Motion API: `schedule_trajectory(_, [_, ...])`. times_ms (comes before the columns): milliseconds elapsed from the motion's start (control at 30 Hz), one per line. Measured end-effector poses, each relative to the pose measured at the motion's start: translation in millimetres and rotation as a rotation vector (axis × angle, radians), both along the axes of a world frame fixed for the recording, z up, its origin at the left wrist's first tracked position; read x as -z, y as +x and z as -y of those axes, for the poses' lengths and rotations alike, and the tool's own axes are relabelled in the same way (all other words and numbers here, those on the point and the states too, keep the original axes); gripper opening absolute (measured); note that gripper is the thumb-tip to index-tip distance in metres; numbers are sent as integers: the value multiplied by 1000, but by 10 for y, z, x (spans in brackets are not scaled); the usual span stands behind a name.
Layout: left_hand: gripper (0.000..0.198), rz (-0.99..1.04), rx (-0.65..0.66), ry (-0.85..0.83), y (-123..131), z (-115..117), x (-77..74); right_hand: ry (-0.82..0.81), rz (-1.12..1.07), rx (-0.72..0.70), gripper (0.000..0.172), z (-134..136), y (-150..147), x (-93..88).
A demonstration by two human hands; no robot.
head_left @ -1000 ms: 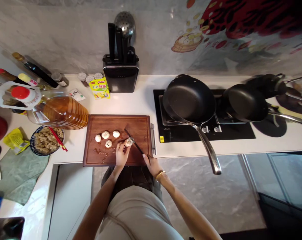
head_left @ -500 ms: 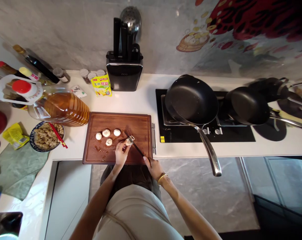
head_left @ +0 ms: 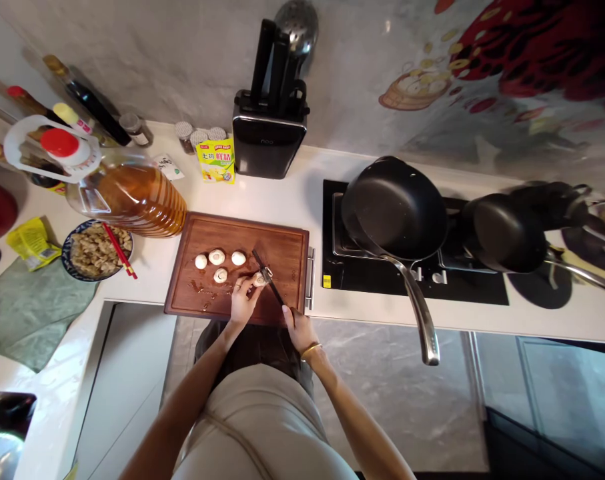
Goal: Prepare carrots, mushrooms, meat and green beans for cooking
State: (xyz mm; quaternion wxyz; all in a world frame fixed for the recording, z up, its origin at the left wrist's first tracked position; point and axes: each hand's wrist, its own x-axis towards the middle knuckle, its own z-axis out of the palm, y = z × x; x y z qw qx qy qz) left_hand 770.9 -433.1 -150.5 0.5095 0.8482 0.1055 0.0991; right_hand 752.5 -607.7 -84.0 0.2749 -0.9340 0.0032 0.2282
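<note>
A brown wooden cutting board [head_left: 282,247] lies on the white counter in front of me. My left hand [head_left: 242,303] pinches a white mushroom [head_left: 259,279] against the board. My right hand [head_left: 296,327] grips the handle of a dark knife [head_left: 267,278], and its blade rests on that mushroom. Several whole white mushrooms [head_left: 217,259] lie in a cluster on the board's left half, a little beyond my left hand.
A big oil bottle [head_left: 127,197] lies left of the board, beside a bowl of food with red chopsticks [head_left: 98,249]. A knife block [head_left: 269,137] stands behind. Two black pans [head_left: 395,207] sit on the hob at right; one long handle [head_left: 418,310] overhangs the counter edge.
The view has shifted a little, so everything sits further right and higher. Both hands stay on the mushroom and knife at the same spot on the board.
</note>
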Motion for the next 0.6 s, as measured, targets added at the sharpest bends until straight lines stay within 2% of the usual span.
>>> schedule_trajectory(200, [23, -8, 2, -10, -4, -20, 3, -63, -65, -37, 53, 56, -74, -221])
schedule_trajectory(600, [23, 2, -10, 21, -1, -40, -40, -78, -118, -31, 53, 72, -101, -216])
